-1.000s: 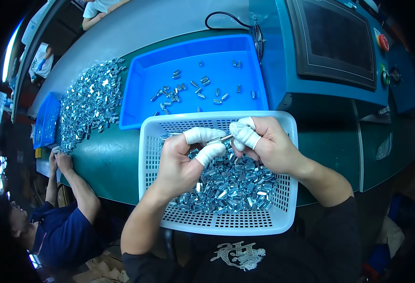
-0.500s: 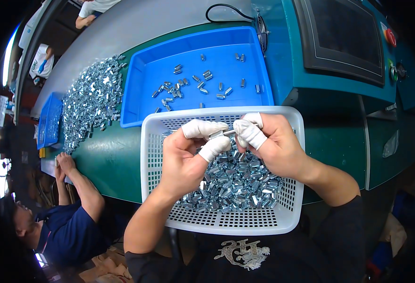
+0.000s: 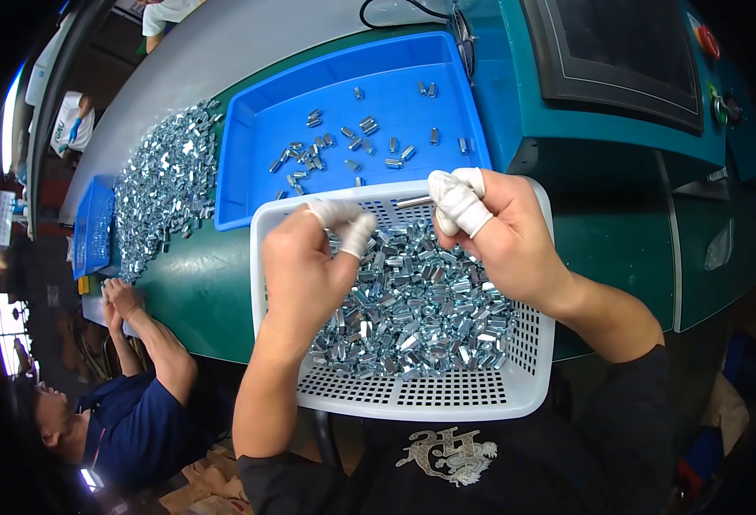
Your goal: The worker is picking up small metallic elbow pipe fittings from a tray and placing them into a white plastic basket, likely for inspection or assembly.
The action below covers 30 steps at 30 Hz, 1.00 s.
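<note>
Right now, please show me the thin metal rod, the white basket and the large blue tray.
Thin metal rod [image 3: 414, 202]: head view, on its exposed length.
White basket [image 3: 429, 412]: head view, near rim.
Large blue tray [image 3: 395, 112]: head view, bare floor.

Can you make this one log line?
right hand: holds metal rod | left hand: apart from rod, over white basket | in basket: hex metal pieces

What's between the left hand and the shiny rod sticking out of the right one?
Just an open gap: the left hand and metal rod don't touch. In the head view, the white basket shows behind it.
</note>
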Each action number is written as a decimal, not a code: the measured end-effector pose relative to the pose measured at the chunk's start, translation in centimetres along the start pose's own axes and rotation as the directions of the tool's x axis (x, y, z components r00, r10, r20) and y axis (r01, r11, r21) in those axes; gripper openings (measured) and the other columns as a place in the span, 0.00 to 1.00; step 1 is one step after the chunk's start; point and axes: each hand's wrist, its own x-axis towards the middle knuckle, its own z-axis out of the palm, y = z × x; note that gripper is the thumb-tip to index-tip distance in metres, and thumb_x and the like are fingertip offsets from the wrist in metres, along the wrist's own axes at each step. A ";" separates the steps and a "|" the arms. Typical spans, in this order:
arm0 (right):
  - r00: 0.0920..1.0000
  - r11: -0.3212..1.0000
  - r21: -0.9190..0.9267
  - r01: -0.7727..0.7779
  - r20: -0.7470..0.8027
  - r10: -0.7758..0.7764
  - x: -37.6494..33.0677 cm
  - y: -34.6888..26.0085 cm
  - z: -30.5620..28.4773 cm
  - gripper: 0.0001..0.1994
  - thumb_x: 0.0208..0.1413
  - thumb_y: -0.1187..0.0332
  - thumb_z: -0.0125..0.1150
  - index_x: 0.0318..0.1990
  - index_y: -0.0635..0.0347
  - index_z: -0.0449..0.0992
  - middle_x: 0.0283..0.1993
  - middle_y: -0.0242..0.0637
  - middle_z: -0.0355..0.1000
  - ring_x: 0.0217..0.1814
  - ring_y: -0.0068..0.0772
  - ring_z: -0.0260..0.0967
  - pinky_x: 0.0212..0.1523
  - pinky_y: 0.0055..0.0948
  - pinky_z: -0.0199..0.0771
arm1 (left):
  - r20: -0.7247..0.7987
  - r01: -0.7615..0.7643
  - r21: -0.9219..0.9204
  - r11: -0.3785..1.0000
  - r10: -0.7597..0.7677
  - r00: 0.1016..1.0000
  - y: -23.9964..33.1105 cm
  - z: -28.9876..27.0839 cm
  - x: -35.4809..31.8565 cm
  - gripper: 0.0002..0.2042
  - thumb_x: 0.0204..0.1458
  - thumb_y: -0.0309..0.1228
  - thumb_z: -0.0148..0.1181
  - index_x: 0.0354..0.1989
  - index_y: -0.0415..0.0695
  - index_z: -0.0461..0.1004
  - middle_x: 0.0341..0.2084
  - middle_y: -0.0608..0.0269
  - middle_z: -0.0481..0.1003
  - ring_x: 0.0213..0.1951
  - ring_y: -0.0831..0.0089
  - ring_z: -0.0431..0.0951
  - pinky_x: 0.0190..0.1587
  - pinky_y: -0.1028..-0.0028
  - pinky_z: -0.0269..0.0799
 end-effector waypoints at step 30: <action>0.995 0.999 0.017 -0.040 0.095 0.038 -0.1 0.3 0.1 0.14 0.59 0.68 0.47 0.23 0.64 0.69 0.20 0.26 0.64 0.21 0.13 0.56 0.23 0.16 0.57 | 0.042 0.001 -0.602 0.798 0.030 0.999 0.6 0.9 -1.1 0.12 0.42 0.20 0.63 0.37 0.38 0.75 0.23 0.67 0.69 0.28 0.79 0.69 0.30 0.81 0.67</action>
